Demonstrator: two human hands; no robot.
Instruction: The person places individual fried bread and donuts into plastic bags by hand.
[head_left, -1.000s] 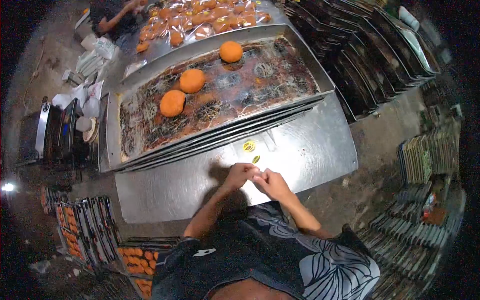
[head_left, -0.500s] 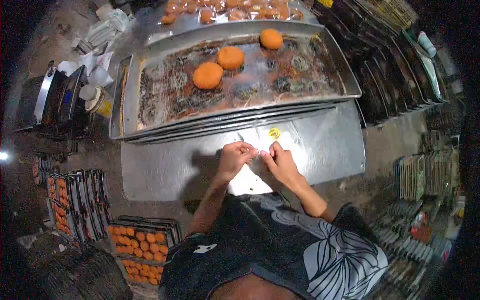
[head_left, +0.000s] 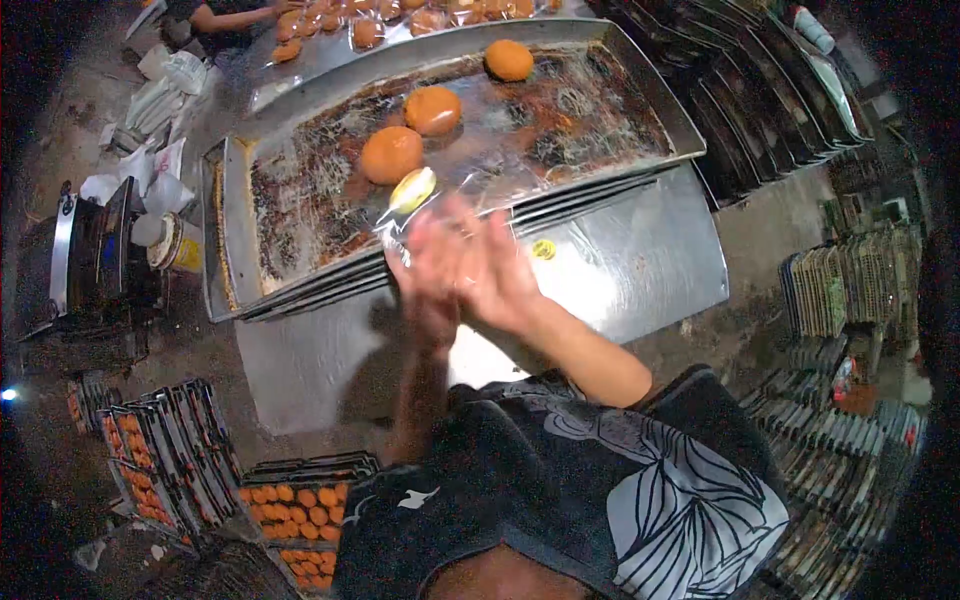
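- Hands raised over the greasy tray's (head_left: 300,215) near edge: our left hand (head_left: 428,268) and right hand (head_left: 497,270) pinch a clear wrapper (head_left: 410,200).
- Wrapper hangs just before the nearest orange bun (head_left: 391,154).

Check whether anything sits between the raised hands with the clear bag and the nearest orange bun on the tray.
Nothing visible blocks it. The left hand and right hand hold the clear bag at the tray's near edge, and the nearest bun lies just beyond, with only bare, crumb-stained tray surface between.
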